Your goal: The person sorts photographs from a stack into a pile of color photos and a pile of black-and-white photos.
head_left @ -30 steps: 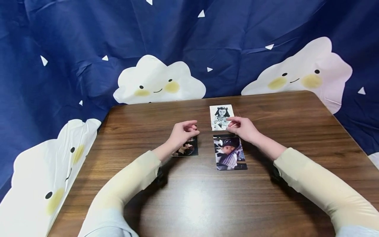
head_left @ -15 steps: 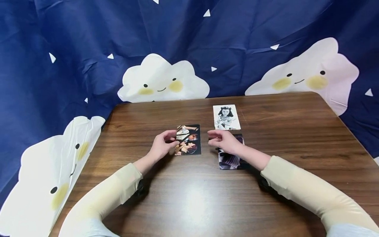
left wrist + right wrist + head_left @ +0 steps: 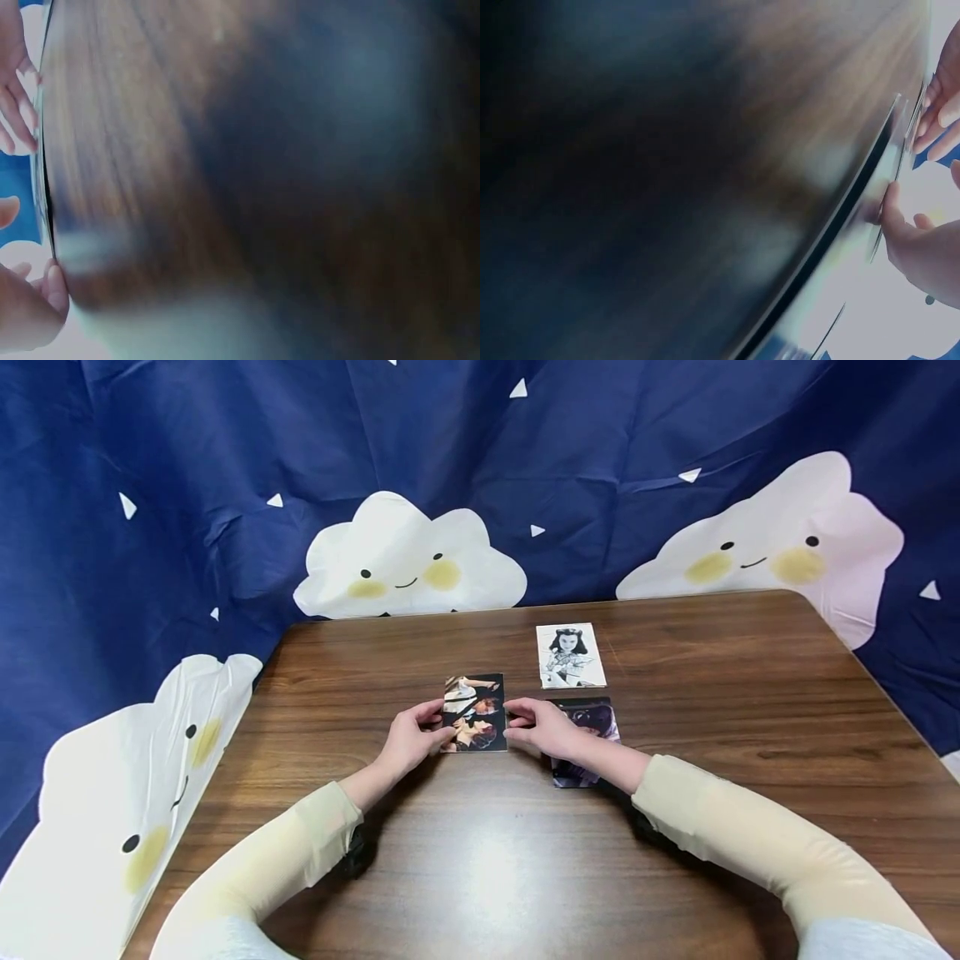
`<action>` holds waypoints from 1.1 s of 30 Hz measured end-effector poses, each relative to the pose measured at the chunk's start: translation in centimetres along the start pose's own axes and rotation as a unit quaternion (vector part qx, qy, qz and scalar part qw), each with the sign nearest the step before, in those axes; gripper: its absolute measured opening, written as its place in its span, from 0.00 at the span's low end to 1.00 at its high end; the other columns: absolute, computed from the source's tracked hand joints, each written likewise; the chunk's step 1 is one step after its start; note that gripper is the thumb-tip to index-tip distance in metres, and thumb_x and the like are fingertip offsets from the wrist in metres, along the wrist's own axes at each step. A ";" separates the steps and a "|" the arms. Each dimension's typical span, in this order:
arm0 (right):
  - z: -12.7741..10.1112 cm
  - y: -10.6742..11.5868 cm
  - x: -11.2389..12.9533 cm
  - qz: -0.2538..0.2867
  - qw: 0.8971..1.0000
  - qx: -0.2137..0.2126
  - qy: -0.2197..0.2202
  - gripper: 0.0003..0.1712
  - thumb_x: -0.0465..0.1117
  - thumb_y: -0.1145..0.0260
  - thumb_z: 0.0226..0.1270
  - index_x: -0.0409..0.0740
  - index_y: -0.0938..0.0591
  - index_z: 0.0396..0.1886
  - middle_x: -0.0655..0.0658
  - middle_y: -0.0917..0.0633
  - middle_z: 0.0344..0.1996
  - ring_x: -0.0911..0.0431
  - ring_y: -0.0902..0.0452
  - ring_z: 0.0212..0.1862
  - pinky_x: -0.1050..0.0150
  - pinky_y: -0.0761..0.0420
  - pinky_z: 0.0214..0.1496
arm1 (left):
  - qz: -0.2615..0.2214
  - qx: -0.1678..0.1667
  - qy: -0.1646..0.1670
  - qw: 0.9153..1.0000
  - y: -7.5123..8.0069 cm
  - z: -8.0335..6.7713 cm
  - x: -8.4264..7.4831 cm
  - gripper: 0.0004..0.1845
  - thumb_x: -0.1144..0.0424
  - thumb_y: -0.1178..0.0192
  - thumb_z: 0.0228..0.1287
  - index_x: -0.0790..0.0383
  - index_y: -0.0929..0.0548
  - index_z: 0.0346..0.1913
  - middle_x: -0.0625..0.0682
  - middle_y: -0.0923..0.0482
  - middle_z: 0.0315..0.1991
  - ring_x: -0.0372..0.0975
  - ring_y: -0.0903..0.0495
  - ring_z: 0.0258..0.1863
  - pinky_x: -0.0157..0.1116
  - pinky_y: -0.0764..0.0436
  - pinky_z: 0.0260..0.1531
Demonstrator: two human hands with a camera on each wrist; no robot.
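Observation:
A dark photo card (image 3: 480, 720), printed with figures lying sideways, rests flat on the wooden table (image 3: 480, 835). My left hand (image 3: 407, 739) is at its left edge, thumb overlapping the lower left corner. At the opposite edge my right hand (image 3: 546, 729) has its fingertips against the card's side, fingers relaxed. Partly hidden beneath that hand and forearm lies a purple-toned photo card (image 3: 576, 774). Behind it is a white card with a black-and-white drawing of a long-haired figure (image 3: 568, 658). The left wrist view shows the card edge-on, between left fingertips (image 3: 56, 285) and right fingers.
A dark blue curtain (image 3: 450, 435) with white clouds and triangles hangs behind and to the left of the table. Light glares off the tabletop in front of the cards.
My right hand has moved left, from the black-and-white card over the purple one to the dark card's right edge. The left hand slid off the dark card to its left edge.

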State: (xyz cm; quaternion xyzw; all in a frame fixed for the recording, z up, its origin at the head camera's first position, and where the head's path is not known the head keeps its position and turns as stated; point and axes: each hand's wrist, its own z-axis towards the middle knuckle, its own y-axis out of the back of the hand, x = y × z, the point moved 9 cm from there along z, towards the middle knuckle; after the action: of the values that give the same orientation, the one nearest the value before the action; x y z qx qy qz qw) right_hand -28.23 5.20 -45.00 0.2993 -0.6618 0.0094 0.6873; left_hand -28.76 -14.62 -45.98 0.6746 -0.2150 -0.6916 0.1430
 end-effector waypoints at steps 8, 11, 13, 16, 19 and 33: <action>0.3 -0.5 -0.1 0.019 1.000 -0.002 -0.022 0.27 0.31 0.35 0.66 0.23 0.30 0.62 0.27 0.25 0.58 0.40 0.24 0.57 0.55 0.27 0.61 | -0.047 -0.003 0.021 0.999 -0.4 -0.2 -0.1 0.26 0.71 0.32 0.56 0.73 0.23 0.59 0.65 0.21 0.54 0.53 0.23 0.54 0.45 0.26 0.57; 0.2 -0.6 0.0 0.025 0.999 -0.005 -0.026 0.27 0.31 0.35 0.66 0.23 0.30 0.62 0.27 0.25 0.58 0.40 0.25 0.57 0.55 0.27 0.61 | -0.069 -0.017 0.030 0.997 -0.1 -0.2 0.0 0.25 0.71 0.32 0.56 0.72 0.21 0.58 0.65 0.21 0.54 0.52 0.24 0.55 0.44 0.28 0.59; 0.2 -0.6 0.1 0.025 0.999 -0.006 -0.027 0.27 0.31 0.36 0.66 0.23 0.30 0.62 0.28 0.25 0.58 0.40 0.25 0.57 0.55 0.27 0.61 | -0.079 -0.030 0.028 0.996 0.1 -0.2 0.0 0.23 0.71 0.32 0.56 0.72 0.20 0.57 0.65 0.20 0.52 0.52 0.23 0.55 0.44 0.28 0.58; 0.2 -0.6 0.1 0.020 0.999 -0.007 -0.026 0.27 0.32 0.36 0.66 0.24 0.30 0.62 0.28 0.24 0.58 0.40 0.24 0.57 0.55 0.27 0.61 | -0.085 -0.046 0.022 0.995 0.5 -0.1 -0.1 0.21 0.73 0.33 0.56 0.71 0.19 0.55 0.65 0.19 0.49 0.50 0.21 0.52 0.41 0.26 0.56; 0.1 -0.6 0.2 0.018 1.000 -0.007 -0.021 0.27 0.33 0.36 0.67 0.23 0.30 0.62 0.28 0.25 0.58 0.40 0.24 0.57 0.54 0.28 0.62 | -0.093 -0.051 0.009 0.994 0.6 -0.1 -0.3 0.20 0.77 0.34 0.55 0.74 0.19 0.53 0.66 0.18 0.47 0.52 0.20 0.48 0.33 0.23 0.48; 0.4 -0.4 0.3 0.018 0.999 -0.019 -0.034 0.25 0.33 0.37 0.68 0.25 0.29 0.61 0.28 0.24 0.58 0.41 0.24 0.57 0.55 0.27 0.61 | -0.142 -0.086 0.053 0.985 0.7 0.1 1.4 0.16 0.83 0.34 0.50 0.76 0.16 0.45 0.63 0.16 0.36 0.30 0.21 0.28 0.22 0.24 0.30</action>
State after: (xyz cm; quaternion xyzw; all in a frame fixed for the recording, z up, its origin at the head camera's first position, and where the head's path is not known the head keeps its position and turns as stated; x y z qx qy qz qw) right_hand -28.36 4.60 -44.91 0.2742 -0.6903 -0.0014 0.6696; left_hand -29.04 -15.90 -46.81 0.7189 -0.0491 -0.6843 0.1115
